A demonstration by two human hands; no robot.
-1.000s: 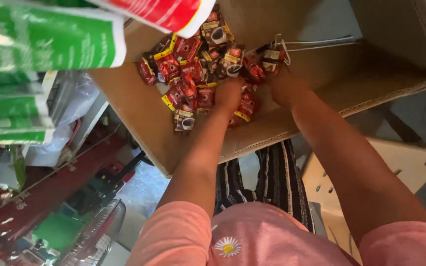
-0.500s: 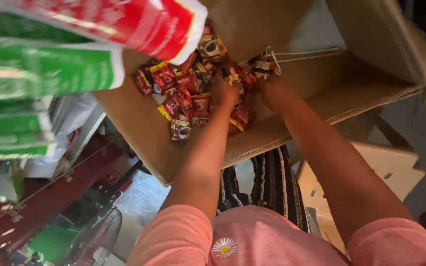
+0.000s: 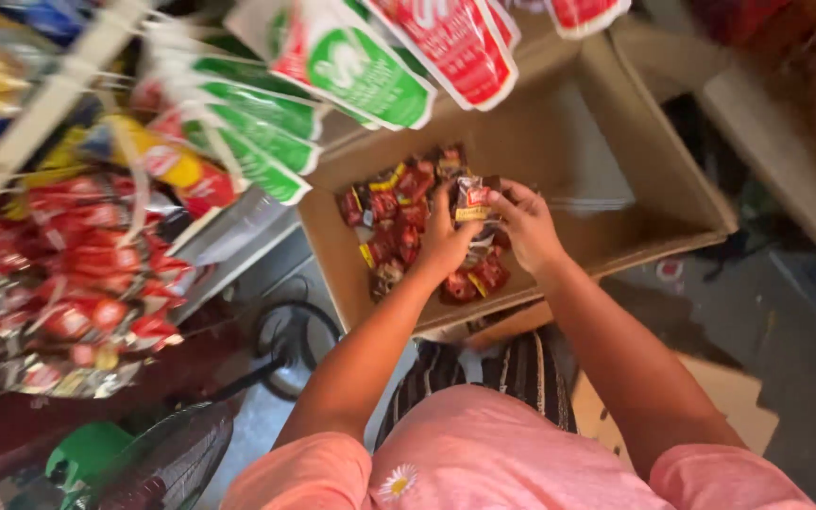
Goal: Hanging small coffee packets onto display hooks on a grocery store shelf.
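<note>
The person leans over an open cardboard box (image 3: 616,203) and works with both hands inside it. The left hand (image 3: 443,241) and the right hand (image 3: 528,227) meet over a heap of small sachets (image 3: 399,222), mostly red with touches of yellow and black, which lie on the box floor toward its left side. Between the two hands one small sachet (image 3: 472,198) is lifted just above the heap: the right hand's grip pinches its right edge with fingertips and thumb, and the left hand's grip is curled against its left edge, touching it. More sachets show below the wrists near the front wall of the box.

Hanging packets (image 3: 351,71) in green and white and in red and white dangle over the back left corner of the box. To the left, a rack (image 3: 68,283) holds strips of red sachets and a yellow packet. Below it, at the lower left, stands a fan (image 3: 167,463) with a dark wire guard. The person wears a pink shirt (image 3: 484,458) with a small daisy on it.
</note>
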